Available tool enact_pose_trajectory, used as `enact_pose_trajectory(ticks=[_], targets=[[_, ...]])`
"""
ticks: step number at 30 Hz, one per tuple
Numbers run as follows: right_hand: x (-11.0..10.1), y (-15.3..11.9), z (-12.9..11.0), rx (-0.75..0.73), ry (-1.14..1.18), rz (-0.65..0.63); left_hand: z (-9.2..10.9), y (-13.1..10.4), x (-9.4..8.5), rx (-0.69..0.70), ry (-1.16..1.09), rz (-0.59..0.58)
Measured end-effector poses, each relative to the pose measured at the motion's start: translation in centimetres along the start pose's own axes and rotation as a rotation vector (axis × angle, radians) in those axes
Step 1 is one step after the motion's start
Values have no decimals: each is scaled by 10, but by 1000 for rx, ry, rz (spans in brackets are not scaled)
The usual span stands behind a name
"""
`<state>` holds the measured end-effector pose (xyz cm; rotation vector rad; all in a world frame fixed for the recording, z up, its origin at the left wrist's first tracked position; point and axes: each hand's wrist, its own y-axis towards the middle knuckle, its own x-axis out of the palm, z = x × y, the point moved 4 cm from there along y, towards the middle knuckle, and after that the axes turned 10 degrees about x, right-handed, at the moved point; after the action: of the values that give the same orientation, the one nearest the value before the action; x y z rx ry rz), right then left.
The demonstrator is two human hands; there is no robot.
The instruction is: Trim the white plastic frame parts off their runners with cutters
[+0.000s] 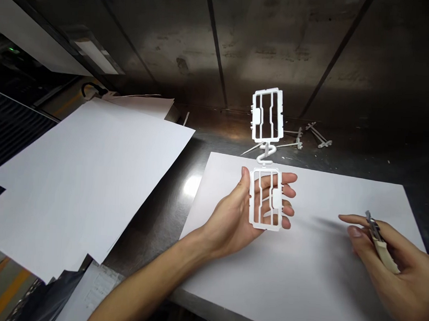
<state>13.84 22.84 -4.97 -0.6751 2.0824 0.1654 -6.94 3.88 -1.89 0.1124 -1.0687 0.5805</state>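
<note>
The left hand (238, 214) holds two joined white plastic frames (263, 199) above a large white paper sheet (288, 260); the right hand (396, 261) is closed around a cream-handled metal tool (382, 246). No writing is readable.

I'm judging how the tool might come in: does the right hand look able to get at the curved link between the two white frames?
Probably yes: the curved link is clear of the left hand, and nothing visible blocks the right hand, though it already holds a small tool.
</note>
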Motion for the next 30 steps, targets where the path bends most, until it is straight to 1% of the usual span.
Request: enact_pose_trajectory(ticks=[3, 8, 13, 21, 25, 28, 30], targets=[[2, 2, 8, 30, 9, -62, 0, 0, 0, -1, -13, -24], [3, 7, 23, -11, -24, -46, 1, 0, 0, -19, -69, -26], [3, 12, 26, -17, -19, -76, 1, 1, 1, -38, -85, -7], [8, 13, 20, -47, 21, -145, -3, 2, -3, 28, 127, 22], [13, 14, 24, -70, 53, -167, -3, 2, -6, 26, 204, 8], [20, 15, 27, -87, 89, -217, 0, 1, -7, 53, 312, 15], [24, 14, 26, -81, 118, -228, 2, -1, -8, 73, 360, 25]])
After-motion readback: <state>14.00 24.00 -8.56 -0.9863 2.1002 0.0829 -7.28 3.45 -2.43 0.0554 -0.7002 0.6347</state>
